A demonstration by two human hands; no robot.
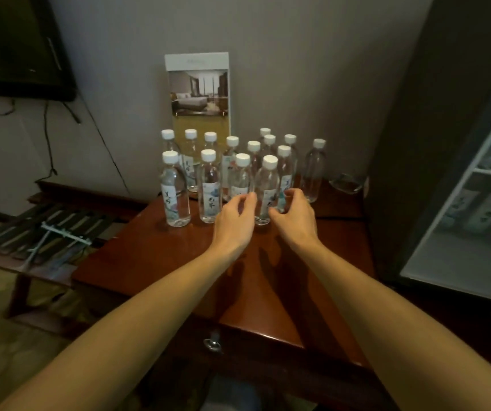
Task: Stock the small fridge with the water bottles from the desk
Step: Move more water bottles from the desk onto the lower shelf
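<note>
Several clear water bottles with white caps stand clustered at the back of the dark red wooden desk (179, 262). One front bottle (266, 185) stands between my two hands. My left hand (235, 219) is open, its fingers curled just in front of another front bottle (241, 176). My right hand (293, 215) is open too, fingers spread beside the bottle between them. Neither hand holds anything. The small fridge (469, 203) stands at the right with its glass door and white shelves showing.
A standing brochure (198, 90) leans on the wall behind the bottles. An empty glass (346, 182) sits at the desk's back right. A dark screen (15, 46) with cables hangs at the upper left. A low slatted rack (39, 235) stands left of the desk.
</note>
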